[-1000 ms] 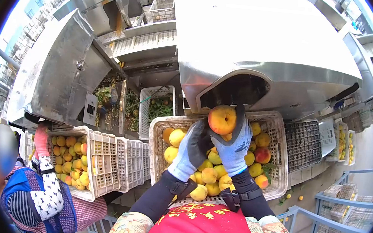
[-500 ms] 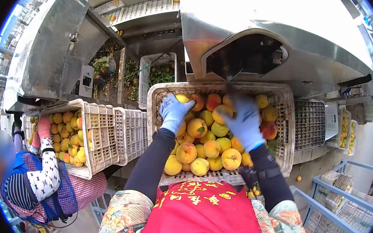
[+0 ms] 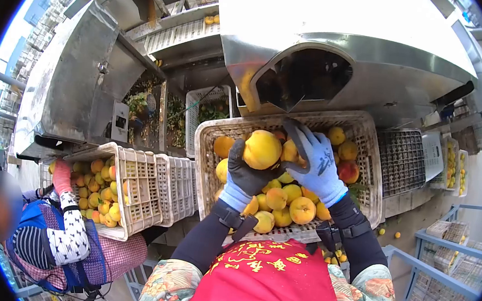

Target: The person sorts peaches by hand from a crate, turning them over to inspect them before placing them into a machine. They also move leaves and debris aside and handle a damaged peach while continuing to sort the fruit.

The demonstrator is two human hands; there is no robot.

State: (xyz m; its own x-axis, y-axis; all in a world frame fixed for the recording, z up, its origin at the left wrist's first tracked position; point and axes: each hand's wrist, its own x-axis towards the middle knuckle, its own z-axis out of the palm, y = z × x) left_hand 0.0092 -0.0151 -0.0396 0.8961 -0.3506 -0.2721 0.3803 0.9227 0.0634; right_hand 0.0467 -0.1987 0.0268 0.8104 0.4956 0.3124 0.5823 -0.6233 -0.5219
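Observation:
A large yellow peach [image 3: 262, 149] sits in my left hand [image 3: 245, 179], raised above the fruit, with the gloved palm turned up and the fingers curled round it. My right hand [image 3: 322, 165], in a matching blue glove with dark fingers, is bent round another peach [image 3: 290, 151] just to the right, between thumb and fingers. Both hands are over a white plastic crate [image 3: 378, 187] of yellow and red-blushed peaches [image 3: 302, 210]. My forearms partly cover the fruit at the crate's near side.
A metal machine with a dark opening [image 3: 306, 78] stands behind the crate. On the left, a co-worker [image 3: 55, 243] has a pink-gloved hand at another peach crate [image 3: 132, 198]. A black crate [image 3: 401, 163] and a blue metal frame [image 3: 444, 269] are on the right.
My left hand has turned palm up and lifted a peach toward the crate's middle. My right hand, blurred before, has steadied around a peach. The view has shifted slightly.

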